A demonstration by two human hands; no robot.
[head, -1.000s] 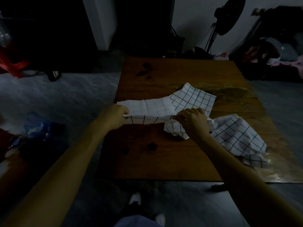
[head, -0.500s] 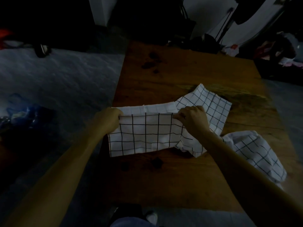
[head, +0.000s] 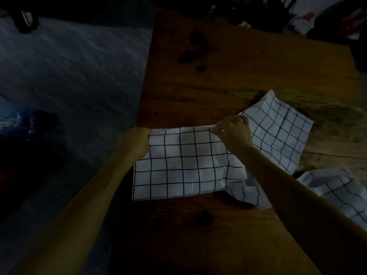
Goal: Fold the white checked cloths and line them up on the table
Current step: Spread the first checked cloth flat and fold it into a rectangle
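Both hands pinch the far edge of the white black-gridded cloth point(head: 184, 165): my left hand point(head: 137, 143) at its corner, my right hand point(head: 233, 133) midway along. It drapes over the brown wooden table point(head: 218, 80). First fold underway; next I lay it flat and square the edges.
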